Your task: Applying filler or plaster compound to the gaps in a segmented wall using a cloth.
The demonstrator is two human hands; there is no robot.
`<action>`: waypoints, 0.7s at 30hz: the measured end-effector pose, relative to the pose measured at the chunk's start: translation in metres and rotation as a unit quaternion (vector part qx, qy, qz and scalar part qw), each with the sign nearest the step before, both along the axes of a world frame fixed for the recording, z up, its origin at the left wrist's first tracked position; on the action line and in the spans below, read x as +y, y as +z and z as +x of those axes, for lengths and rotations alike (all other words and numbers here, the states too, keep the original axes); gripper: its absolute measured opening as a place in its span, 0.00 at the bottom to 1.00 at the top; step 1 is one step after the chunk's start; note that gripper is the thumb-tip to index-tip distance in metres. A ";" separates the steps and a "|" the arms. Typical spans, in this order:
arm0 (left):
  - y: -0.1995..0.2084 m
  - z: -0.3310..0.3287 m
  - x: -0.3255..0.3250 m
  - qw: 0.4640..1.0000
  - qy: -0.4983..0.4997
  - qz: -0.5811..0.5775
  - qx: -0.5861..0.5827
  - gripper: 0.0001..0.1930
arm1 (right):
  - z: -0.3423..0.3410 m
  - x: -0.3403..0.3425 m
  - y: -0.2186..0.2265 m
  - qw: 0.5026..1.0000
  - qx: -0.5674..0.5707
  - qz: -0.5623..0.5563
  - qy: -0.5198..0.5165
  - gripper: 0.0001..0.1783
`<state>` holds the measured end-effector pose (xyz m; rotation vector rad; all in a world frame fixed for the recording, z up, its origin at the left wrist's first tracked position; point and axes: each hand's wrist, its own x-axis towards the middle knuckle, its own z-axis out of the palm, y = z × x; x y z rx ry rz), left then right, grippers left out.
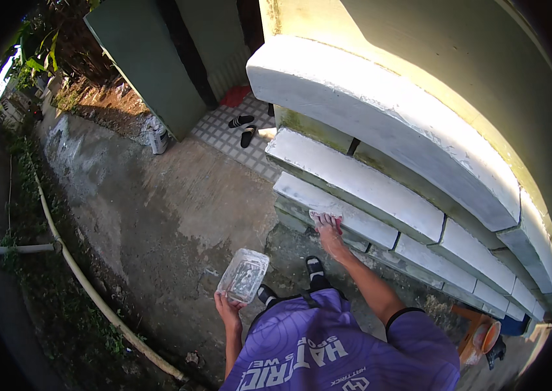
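My left hand [229, 309] grips the near edge of a clear plastic tub [244, 275], tilted so its inside, smeared with white, shows. At the left end of a low white-coated step [360, 220], my right hand [329, 229] is closed round a small pad [319, 214], whitish with a reddish-pink edge. The pad touches the step's top near its front edge. Its exact kind is partly hidden by my fingers. Above it rise another white step [354, 169] and a thick white ledge [380, 98].
A green door [142, 58] stands open beside a tiled threshold [220, 133] with black slippers [248, 135]. A whitish bucket [156, 139] stands by the door. A long pale pipe [87, 277] runs along the left. At lower right are an orange bowl [485, 337] and wooden stool [468, 332].
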<state>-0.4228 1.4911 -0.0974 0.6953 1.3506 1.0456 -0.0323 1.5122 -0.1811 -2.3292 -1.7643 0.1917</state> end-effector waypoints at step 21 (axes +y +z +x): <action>0.002 -0.008 0.008 0.999 -0.038 -0.006 -0.005 0.20 | 0.037 0.021 -0.041 0.971 0.053 0.003 -0.232 0.28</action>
